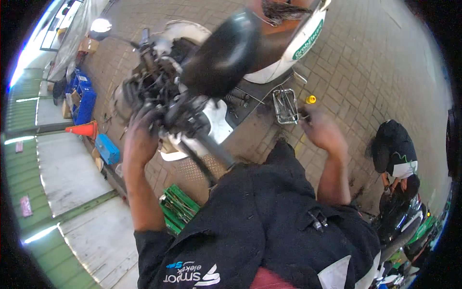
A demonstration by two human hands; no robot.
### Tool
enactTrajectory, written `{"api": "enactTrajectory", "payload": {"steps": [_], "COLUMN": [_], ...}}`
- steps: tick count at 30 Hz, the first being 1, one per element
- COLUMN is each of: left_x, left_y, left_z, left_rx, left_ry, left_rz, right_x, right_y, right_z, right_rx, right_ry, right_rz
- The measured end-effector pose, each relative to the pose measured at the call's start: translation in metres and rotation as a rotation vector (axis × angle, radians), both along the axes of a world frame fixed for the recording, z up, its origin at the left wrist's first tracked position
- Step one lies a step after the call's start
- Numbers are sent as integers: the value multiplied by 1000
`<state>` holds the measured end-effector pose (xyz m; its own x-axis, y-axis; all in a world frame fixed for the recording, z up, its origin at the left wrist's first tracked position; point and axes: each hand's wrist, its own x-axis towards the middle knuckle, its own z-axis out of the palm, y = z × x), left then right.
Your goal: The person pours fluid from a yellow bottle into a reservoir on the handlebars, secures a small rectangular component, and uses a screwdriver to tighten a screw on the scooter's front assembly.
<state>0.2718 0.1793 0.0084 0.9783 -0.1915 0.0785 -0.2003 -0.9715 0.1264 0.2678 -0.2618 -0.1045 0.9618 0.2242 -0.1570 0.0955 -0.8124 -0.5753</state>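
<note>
A partly stripped scooter with a black seat (226, 53) stands in front of me. My left hand (143, 126) is at the near end of its exposed front, fingers curled round what looks like the handlebar; dark parts hide the fingertips. To the right, my right hand (323, 129) is held up with its fingers pinched together, partly blurred. Something small and dark is at the fingertips, too unclear to name. Just beyond them, a metal tray (274, 107) holding several tools appears on the paving.
A yellow bottle-like item (311, 99) is beyond my right hand. A green tool box (171, 222) lies by my left elbow. Blue crates (85, 103), an orange cone (86, 129) and a blue box (107, 148) line the left wall. A crouching person (394, 144) works at the right.
</note>
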Motion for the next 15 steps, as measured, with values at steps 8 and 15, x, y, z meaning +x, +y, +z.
{"api": "enactTrajectory", "payload": {"steps": [8,15], "left_x": [-105,-223], "left_y": [40,-56], "left_z": [-44,-149], "left_rx": [-271,-512], "left_ry": [-111,-559], "left_rz": [616,1321], "right_x": [63,71], "right_y": [-24,84], "right_z": [-219,-497], "right_rx": [-55,50], "right_ry": [656,675], "right_rz": [236,92]}}
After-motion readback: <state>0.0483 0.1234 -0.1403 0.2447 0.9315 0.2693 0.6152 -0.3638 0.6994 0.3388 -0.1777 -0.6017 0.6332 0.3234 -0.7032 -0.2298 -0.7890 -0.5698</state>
